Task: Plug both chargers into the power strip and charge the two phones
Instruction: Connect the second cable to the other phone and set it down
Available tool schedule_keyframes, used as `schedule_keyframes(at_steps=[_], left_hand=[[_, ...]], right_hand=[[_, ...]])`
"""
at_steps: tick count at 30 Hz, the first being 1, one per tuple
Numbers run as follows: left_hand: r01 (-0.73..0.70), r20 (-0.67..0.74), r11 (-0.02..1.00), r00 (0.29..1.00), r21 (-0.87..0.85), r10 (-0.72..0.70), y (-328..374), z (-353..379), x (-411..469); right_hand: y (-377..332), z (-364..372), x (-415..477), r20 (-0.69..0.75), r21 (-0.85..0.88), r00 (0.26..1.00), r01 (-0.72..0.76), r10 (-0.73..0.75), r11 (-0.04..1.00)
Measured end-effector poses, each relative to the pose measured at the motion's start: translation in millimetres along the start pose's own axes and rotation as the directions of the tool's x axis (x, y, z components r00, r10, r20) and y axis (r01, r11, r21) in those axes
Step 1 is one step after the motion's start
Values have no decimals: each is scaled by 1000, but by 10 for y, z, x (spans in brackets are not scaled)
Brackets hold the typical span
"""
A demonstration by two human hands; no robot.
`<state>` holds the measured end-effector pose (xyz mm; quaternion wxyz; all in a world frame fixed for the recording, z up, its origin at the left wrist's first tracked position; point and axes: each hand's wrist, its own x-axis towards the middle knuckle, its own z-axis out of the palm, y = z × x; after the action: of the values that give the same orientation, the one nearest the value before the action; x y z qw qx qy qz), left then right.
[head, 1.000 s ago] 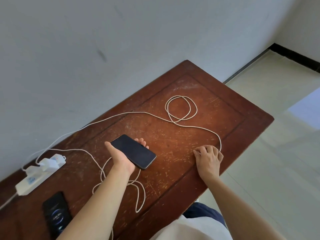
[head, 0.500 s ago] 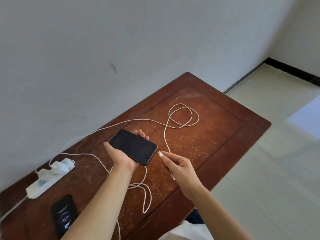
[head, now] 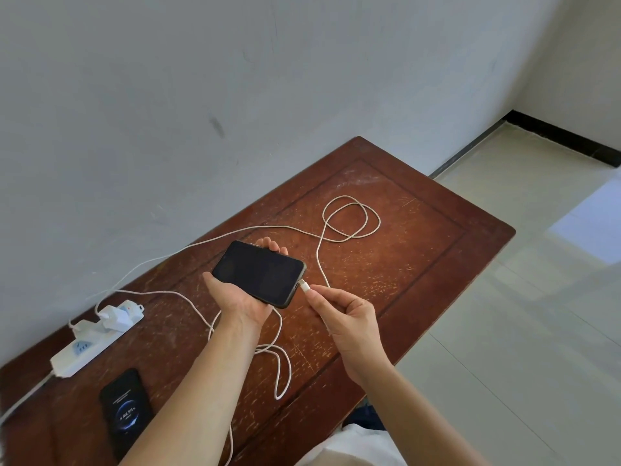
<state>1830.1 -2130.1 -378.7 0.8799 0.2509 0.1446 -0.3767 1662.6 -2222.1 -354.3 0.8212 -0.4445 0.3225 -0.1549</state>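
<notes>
Bench (head: 386, 264) of dark red-brown wood, its varnish scratched and worn pale under the fingers (head: 268, 245); phone (head: 258, 272) held in them shows a glossy black glass face, connector (head: 305, 286) at its edge smooth white plastic, power strip (head: 90, 341) likewise.

Right half of the table (head: 437, 264) lies open past the cable loop (head: 351, 218); cables (head: 188, 297) seemingly clutter the left.

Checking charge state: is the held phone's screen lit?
No, the phone in the left hand shows a dark screen.
</notes>
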Motion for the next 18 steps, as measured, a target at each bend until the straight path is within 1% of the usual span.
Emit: schedule_keyframes(at_steps=[7, 10, 14, 18], left_hand=[[-42, 11, 999, 999, 30, 42, -34, 13, -71], [-58, 24, 995, 998, 77, 57, -30, 18, -84], [-39, 63, 990, 998, 132, 30, 15, 56, -76], [-69, 127, 967, 991, 246, 38, 61, 128, -55]], right_hand=[[-81, -38, -76, 20, -140, 1000, -8, 10, 990], [-136, -40, -91, 22, -170, 999, -21, 26, 985], [-224, -48, -91, 22, -224, 999, -35, 41, 974], [-280, -38, -90, 15, -270, 1000, -16, 21, 963]])
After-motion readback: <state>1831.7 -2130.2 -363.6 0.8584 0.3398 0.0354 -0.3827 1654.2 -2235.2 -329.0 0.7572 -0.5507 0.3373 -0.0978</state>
